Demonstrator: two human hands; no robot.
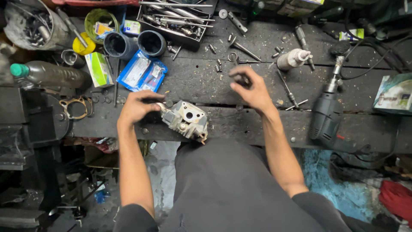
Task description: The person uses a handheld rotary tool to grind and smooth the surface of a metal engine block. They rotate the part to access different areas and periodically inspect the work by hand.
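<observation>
A person in dark trousers sits at a blackened wooden worktop (257, 124), seen from above. At its near edge lies a grey metal engine part (185, 119), a cast block with round ports on its upper face. The left hand (138, 107) rests against the block's left end, fingers curled on it. The right hand (251, 88) hovers a little farther back and to the right, well apart from the block, its fingers bunched around something small and dark; what it grips cannot be made out.

To the right of that hand a thin T-handled tool (292, 96) lies on the boards, and beyond it a dark electric drill (327, 109) lies with its cable trailing away. To the left of the block, a brown gasket (75, 107) lies by several small washers.

Farther back, a blue plastic packet (141, 72) sits behind the left hand, beside a green and white carton (98, 68). A clear bottle with a green cap (45, 74) lies on its side at far left. Loose bolts and small pins are scattered across the middle boards, near a white squeeze bottle (292, 58). At the back stand two dark cups (135, 44), a black tray of long steel tools (174, 19) and a grimy bucket of metal parts (34, 23).
</observation>
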